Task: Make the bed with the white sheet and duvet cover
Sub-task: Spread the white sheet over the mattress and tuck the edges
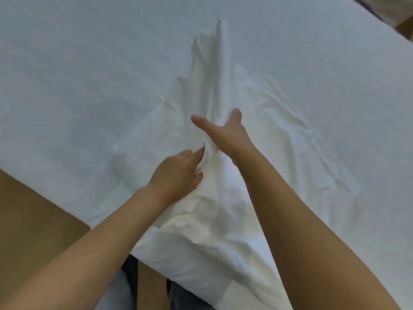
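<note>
White sheet (223, 198) is the only cloth being worked in the head view. It lies bunched on the bed (89, 74) in a long heap, wide at the near edge, where some of it spills over, and narrowing to a rolled ridge that runs toward the middle of the bed. It is gathered rather than spread, so laying it out looks barely begun. The left hand (178, 173) sits low on the heap with its fingers curled into a fold, pinching the cloth, probably to anchor the near part or find an edge. The right hand (225, 133) reaches further along, crossing just above the left. Its thumb is stretched out to one side of the ridge and one finger shows on the other, so the roll runs through the fork between them. The other fingers are hidden, and I cannot tell whether it clasps the ridge or only rests on it. Its place suggests it is steadying the roll for opening out. Brown floor (33, 209) shows beside the bed, and the person's legs (178, 294) stand against the near edge.
</note>
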Demonstrator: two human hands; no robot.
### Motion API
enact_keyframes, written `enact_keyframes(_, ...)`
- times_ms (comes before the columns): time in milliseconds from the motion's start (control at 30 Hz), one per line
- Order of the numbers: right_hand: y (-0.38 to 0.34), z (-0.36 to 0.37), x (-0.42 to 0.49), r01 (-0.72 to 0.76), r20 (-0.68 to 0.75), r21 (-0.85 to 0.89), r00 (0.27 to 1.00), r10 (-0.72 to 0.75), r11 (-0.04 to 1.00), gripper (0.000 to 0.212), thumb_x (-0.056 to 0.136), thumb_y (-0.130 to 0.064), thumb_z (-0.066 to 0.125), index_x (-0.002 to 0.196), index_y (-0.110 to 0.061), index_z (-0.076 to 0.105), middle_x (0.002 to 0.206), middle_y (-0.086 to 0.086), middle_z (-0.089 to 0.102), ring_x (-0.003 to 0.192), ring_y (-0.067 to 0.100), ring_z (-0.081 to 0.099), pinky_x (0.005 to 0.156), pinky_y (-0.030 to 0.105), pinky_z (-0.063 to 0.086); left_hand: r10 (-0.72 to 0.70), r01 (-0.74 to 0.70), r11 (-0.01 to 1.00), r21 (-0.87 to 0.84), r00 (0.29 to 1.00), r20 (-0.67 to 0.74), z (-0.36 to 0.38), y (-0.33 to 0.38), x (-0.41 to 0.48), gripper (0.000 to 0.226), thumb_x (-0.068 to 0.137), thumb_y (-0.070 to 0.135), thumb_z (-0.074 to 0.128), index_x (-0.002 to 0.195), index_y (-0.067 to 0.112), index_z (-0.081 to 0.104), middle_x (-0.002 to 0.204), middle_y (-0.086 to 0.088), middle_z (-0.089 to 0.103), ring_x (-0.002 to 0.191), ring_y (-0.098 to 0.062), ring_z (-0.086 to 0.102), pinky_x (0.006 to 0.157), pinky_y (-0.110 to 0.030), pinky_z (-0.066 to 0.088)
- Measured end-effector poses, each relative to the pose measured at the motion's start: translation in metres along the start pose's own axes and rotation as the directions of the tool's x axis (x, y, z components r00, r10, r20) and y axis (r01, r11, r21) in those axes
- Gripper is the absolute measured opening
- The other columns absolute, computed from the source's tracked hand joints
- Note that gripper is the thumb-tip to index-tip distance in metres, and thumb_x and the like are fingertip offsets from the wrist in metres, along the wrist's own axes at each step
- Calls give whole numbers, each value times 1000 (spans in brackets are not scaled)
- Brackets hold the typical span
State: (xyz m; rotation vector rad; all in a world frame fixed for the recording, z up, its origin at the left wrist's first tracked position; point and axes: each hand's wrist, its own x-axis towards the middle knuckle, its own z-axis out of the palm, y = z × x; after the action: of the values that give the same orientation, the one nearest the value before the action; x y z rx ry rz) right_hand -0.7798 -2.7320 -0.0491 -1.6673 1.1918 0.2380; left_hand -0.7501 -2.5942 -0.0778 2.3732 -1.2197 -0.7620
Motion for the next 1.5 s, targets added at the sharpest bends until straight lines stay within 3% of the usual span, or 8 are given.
enact_keyframes(100,-44,55,13,-86,16,-159,996,90,983,116,78,-35,73,148,-20,-18,137,14,42,116,29,51,93,40,48,67,-70,992,102,997,29,-37,-42,-13,38,93,24,47,129,13,46,86,-2,40,74,-26,50,65,-30,36)
enact_keyframes(267,-119,147,18,-71,-194,75,977,85,995,42,82,-3,49,124,-6,45,108,9,57,95,26,56,82,33,49,37,-35,997,66,999,-33,-125,-150,-14,58,92,26,48,146,36,30,78,6,33,77,-23,49,64,-29,34)
enact_keyframes(567,-326,313,41,368,-473,581,879,-67,726,54,77,6,49,129,-6,44,117,12,60,104,26,60,95,39,48,-79,24,992,-125,886,-457,-309,-336,4,56,70,30,42,121,19,62,103,-11,67,94,-35,60,81,-42,48)
enact_keyframes(667,-350,367,55,352,-292,439,926,-239,827,69,83,-2,55,145,-10,26,136,10,48,120,24,51,103,35,41,-370,287,922,-260,851,-373,-326,-393,6,44,70,32,43,106,15,61,92,-9,65,86,-32,58,73,-39,47)
enact_keyframes(800,-324,406,74,198,439,63,875,-205,978,86,91,-35,59,152,-24,-1,157,3,19,142,18,24,113,34,27,-680,676,733,-81,733,-35,-287,-454,12,48,87,26,57,127,8,39,120,-19,50,107,-38,52,78,-36,39)
enact_keyframes(900,-291,390,91,208,319,-99,933,-168,973,72,94,-33,56,151,-20,15,151,5,32,136,19,34,110,34,33,-682,682,731,-13,731,25,-250,-454,21,68,88,29,58,140,4,22,137,-18,34,120,-37,41,91,-41,38)
enact_keyframes(1100,-206,281,100,135,22,-346,991,-136,928,50,93,-18,54,141,-14,38,132,5,49,118,19,47,92,21,35,-358,364,930,-40,880,-313,-216,-380,62,75,81,12,59,146,1,24,153,-23,17,142,-42,11,112,-51,15)
enact_keyframes(1500,-54,103,82,-201,-241,-578,968,70,791,47,95,-32,45,140,-18,39,143,6,41,132,28,33,101,40,32,187,-223,965,137,954,233,-94,-173,160,45,99,34,37,139,13,39,137,-9,47,128,-25,41,109,-38,21)
